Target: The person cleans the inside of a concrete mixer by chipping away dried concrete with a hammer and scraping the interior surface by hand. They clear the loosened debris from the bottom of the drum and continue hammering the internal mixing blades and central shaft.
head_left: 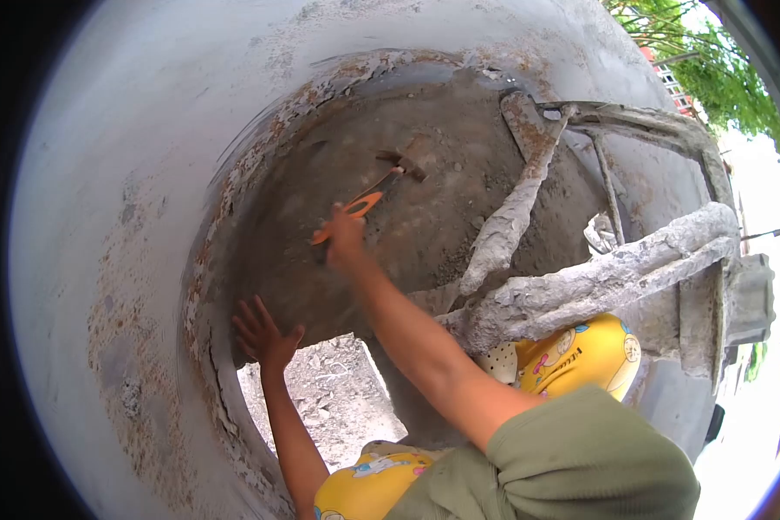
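My right hand (345, 238) is wrapped around the orange grip of a hammer (363, 204). The hammer's rusty head points away from me, close over the grey, cement-crusted inner surface (321, 165) of a large round drum. Lower left, my left hand (269, 338) lies with fingers spread against that same surface, beside the edge of a squarish opening. Through the opening, rubble-strewn ground (331, 390) shows below.
Thick cement-caked bars (598, 269) cross the drum on the right, close to my right arm. A pale, flaking drum wall (113, 225) curves around the left and top. My knee in yellow printed cloth (581, 355) is beneath the bars. Green branches (719, 69) show outside.
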Motion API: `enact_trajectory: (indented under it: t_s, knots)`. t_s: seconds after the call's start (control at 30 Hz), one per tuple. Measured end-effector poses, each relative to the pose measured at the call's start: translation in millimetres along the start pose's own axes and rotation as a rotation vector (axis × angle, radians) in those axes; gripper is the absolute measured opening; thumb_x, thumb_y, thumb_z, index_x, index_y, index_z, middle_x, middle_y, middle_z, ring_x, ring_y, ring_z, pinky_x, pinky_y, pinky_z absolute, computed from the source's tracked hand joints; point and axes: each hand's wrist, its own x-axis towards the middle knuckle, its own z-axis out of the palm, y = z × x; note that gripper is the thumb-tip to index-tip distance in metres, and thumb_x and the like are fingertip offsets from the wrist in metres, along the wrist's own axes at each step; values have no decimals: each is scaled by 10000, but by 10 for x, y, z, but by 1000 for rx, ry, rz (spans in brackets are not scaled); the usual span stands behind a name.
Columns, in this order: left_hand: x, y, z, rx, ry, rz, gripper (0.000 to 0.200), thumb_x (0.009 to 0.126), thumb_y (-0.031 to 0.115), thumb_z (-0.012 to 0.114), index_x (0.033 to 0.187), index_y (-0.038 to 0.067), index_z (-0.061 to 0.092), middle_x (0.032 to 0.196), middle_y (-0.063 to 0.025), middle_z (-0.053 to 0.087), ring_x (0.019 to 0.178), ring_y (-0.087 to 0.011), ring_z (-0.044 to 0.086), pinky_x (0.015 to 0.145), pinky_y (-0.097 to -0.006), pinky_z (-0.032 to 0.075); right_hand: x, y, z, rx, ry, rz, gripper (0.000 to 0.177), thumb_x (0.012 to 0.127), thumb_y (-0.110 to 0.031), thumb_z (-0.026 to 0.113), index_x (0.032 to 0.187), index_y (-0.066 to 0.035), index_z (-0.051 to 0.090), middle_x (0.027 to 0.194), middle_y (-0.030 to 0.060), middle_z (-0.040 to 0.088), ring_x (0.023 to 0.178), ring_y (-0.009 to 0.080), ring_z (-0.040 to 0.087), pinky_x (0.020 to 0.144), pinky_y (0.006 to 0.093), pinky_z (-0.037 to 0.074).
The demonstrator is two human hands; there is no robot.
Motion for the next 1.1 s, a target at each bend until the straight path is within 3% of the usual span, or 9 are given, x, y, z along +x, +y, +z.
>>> enact_trajectory:
  t_s: [0.1, 0.17, 0.3, 0.37, 0.5, 0.63, 0.73, 0.87, 1.1]
  knots:
    - [1, -39, 23, -12, 1, 7, 1087, 573, 444, 701, 1365, 201, -3, 1414, -113, -91, 1285, -358, -90, 987, -559, 44, 292, 144, 363, -76, 284, 32, 390, 833, -152, 474, 1132, -3, 273, 842, 160, 507, 603, 230, 559, 390, 328, 449]
    - [3, -9, 1, -5, -3, 3, 1085, 575, 443, 699, 1365, 197, -2, 1414, -116, -87, 1284, -364, -86, 988, -556, 46, 790, 12, 481, 35, 234, -63, 274, 830, -160, 491, 1013, 8, 376, 726, 113, 519, 624, 208, 539, 515, 374, 472]
    - [-2, 2, 5, 29, 35, 12, 1077, 581, 441, 696, 1365, 192, 0, 1413, -124, -76, 1281, -380, -72, 990, -550, 50, 1846, -728, 170, 43, 41, 54, 291, 849, -258, 449, 978, 2, 453, 847, 119, 569, 684, 230, 536, 606, 413, 453]
    - [9, 25, -41, 33, 9, 1, 1072, 586, 452, 691, 1364, 187, 3, 1412, -127, -70, 1279, -386, -64, 994, -543, 53, 1905, -932, 146, 250, 101, 123, 248, 860, -285, 425, 905, -43, 455, 767, 87, 519, 649, 218, 518, 556, 387, 454]
    - [14, 26, -20, 27, -23, -24, 1078, 587, 471, 689, 1364, 180, 0, 1412, -130, -71, 1280, -384, -60, 1000, -532, 54, 1346, -612, 269, 244, -15, 232, 195, 875, -340, 391, 831, -151, 414, 680, 43, 436, 571, 170, 476, 490, 333, 453]
    - [18, 11, -4, -27, 7, 18, 1057, 586, 429, 704, 1364, 180, 32, 1411, -138, -60, 1281, -381, -62, 991, -552, 55, 277, -223, 671, 182, 179, 269, 259, 873, -383, 377, 913, -126, 377, 686, 57, 477, 534, 174, 488, 423, 283, 394]
    - [-12, -20, -43, -12, -25, 1, 1066, 581, 431, 705, 1365, 184, 26, 1413, -132, -64, 1283, -375, -63, 996, -542, 51, 463, -298, 840, 189, 190, 129, 311, 870, -413, 345, 917, -107, 379, 671, 62, 478, 519, 176, 483, 428, 275, 393]
    - [-5, 14, -53, -3, -23, -18, 1082, 576, 440, 704, 1365, 193, 7, 1414, -119, -78, 1284, -369, -69, 1002, -531, 46, 1331, -1026, 581, 369, 229, 355, 368, 858, -448, 341, 913, -88, 395, 633, 54, 485, 545, 191, 506, 427, 304, 393]
    - [17, 13, 8, 14, 20, 4, 1063, 577, 426, 702, 1365, 180, 31, 1412, -136, -55, 1279, -384, -66, 995, -543, 55, 324, -297, 511, 169, 252, 278, 355, 871, -452, 315, 892, -109, 402, 577, 63, 470, 533, 207, 487, 436, 345, 374]
